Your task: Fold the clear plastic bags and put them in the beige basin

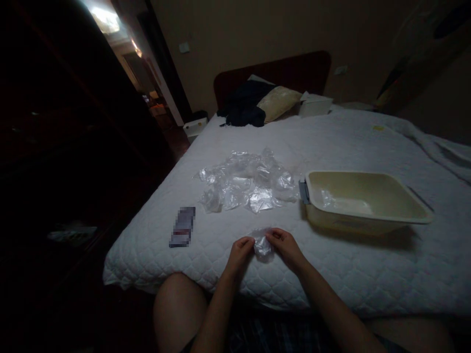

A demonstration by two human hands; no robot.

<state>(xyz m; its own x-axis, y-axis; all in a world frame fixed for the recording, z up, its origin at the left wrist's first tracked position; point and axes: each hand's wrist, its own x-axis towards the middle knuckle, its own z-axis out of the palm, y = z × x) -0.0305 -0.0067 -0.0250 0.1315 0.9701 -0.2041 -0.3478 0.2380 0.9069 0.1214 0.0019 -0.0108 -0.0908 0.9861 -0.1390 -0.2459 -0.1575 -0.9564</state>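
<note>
From the head camera, the left hand (241,251) and right hand (284,246) each pinch a small clear plastic bag (263,246) just above the bed (368,274), near its front edge. Bare quilt separates it from the plastic pile (245,182) and beige tub (362,202).

The pack (182,227) on the bed (368,274) is blurred, its print unreadable; the room left of it is too dark to tell; the left hand (240,251) and right hand (286,248) pinch a bag (263,248), hiding its edges; both forearms (217,314) run off the bottom edge; the bags in the pile (246,184) cannot be counted.
</note>
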